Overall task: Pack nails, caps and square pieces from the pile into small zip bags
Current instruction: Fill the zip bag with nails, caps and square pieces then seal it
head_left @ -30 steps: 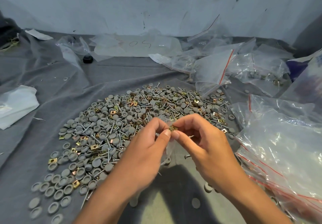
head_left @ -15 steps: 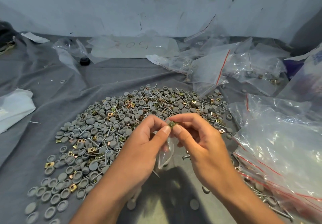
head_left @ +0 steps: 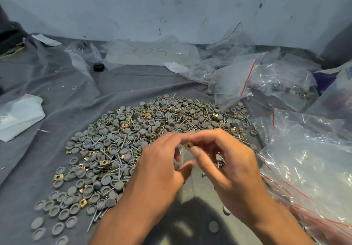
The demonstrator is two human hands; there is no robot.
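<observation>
A wide pile (head_left: 144, 141) of grey round caps, silver nails and brass square pieces lies on the grey cloth. Over its near right edge my two hands meet. My right hand (head_left: 226, 166) pinches a brass square piece (head_left: 189, 145) between thumb and forefinger and keeps a few nails (head_left: 219, 161) tucked under its curled fingers. My left hand (head_left: 162, 168) pinches the mouth of a small clear zip bag (head_left: 181, 157), which hangs between the hands and is mostly hidden by them. The square piece sits right at the bag's top.
A big clear bag with red zip lines (head_left: 308, 168) lies at the right. More zip bags (head_left: 240, 77), some filled, are heaped at the back right. White folded plastic (head_left: 19, 117) lies at the left, a small black object (head_left: 98, 67) at the back, and a wall behind.
The small bag, seen hanging open below the fingers half a second ago, is now nearly hidden between the hands. My left thumb has dropped away from my right fingertips, which still pinch the square piece.
</observation>
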